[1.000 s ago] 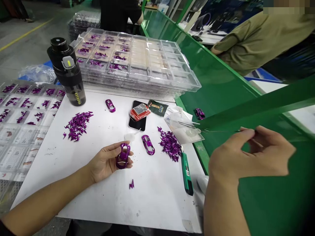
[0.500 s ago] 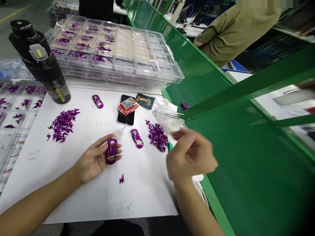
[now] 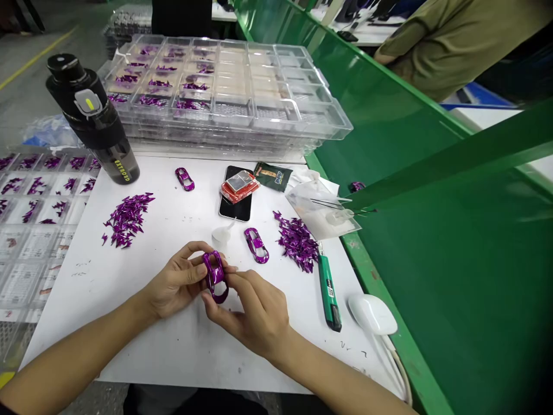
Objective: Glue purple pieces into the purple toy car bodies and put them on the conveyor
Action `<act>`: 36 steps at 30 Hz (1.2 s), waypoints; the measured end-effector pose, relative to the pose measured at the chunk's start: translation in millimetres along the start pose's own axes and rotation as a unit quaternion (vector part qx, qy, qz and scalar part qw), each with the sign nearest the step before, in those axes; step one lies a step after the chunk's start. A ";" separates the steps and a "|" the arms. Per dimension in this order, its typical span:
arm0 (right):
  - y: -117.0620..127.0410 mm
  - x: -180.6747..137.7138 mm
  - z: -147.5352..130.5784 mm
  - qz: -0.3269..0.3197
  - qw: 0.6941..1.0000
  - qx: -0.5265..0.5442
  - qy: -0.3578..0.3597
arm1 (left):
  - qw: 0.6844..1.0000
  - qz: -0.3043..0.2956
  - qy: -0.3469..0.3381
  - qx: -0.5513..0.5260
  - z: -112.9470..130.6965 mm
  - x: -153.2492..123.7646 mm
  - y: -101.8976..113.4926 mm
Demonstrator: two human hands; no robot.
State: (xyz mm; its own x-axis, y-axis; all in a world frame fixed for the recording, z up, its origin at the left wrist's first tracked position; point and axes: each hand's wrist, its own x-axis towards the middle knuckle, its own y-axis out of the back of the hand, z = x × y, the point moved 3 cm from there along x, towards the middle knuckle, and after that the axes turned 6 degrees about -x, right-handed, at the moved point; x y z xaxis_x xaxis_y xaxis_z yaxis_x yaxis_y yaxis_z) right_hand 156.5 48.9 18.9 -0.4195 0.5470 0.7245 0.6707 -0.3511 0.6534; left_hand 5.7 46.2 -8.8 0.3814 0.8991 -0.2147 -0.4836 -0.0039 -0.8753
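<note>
Over the white desk (image 3: 73, 311), left hand (image 3: 179, 282) and right hand (image 3: 253, 311) grips clamp a light, slippery purple plastic car shell (image 3: 215, 271) by its edges.

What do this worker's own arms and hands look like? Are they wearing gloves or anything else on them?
The left hand and right hand are bare, with no gloves, rings or watch showing. The left forearm and right forearm are uncovered. A dark sleeve edge just shows at the bottom corner of the view.
</note>
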 end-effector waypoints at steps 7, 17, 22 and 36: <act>4.9 -3.1 -8.4 0.041 0.998 -0.041 0.010 | 0.998 -0.045 0.036 -0.019 -3.1 0.0 -1.8; 5.4 -0.2 -3.8 0.024 0.999 -0.046 0.017 | 0.999 -0.002 0.043 -0.001 -4.7 0.9 3.5; 2.8 -0.4 -1.3 0.020 0.999 -0.042 0.021 | 0.999 0.005 0.038 -0.009 -4.2 2.1 2.1; 28.3 4.7 10.9 -0.085 0.991 0.099 -0.042 | 0.992 -0.047 0.022 0.113 -0.6 -8.0 -3.7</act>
State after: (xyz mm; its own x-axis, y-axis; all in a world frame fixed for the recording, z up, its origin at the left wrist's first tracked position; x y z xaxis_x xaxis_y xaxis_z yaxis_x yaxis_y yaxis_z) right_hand 180.2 49.8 38.5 -0.4901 0.6489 0.5821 0.7054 -0.0970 0.7021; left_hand 4.9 38.7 -4.2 0.4647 0.8710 -0.1593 -0.6060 0.1817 -0.7744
